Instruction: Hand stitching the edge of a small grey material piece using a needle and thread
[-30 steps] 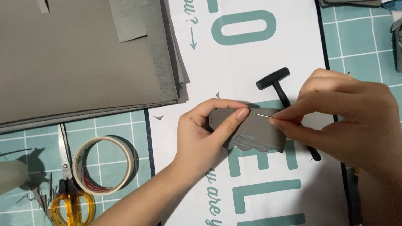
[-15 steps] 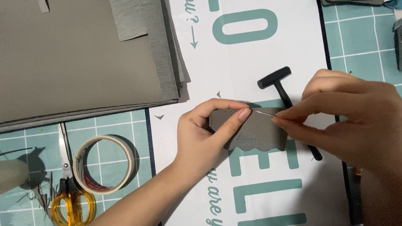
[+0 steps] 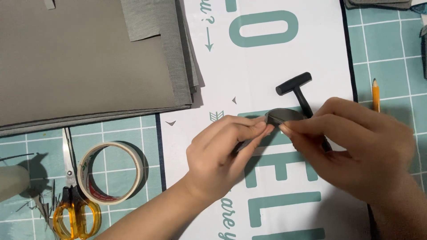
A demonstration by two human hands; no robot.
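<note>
Both hands pinch one small grey fabric piece (image 3: 284, 116) at the surface's centre — left hand (image 3: 222, 155) and right hand (image 3: 356, 151) closed on its edges. It could slip or crease if the pinch loosens. One black tool (image 3: 299, 91) at 12 o'clock, one tape roll (image 3: 111, 171), one scissors (image 3: 73, 195) at 8 o'clock, one pencil (image 3: 376, 95).

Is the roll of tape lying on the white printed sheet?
No, the roll of tape lies on the green grid cutting mat, left of the white printed sheet and beside the scissors.
</note>
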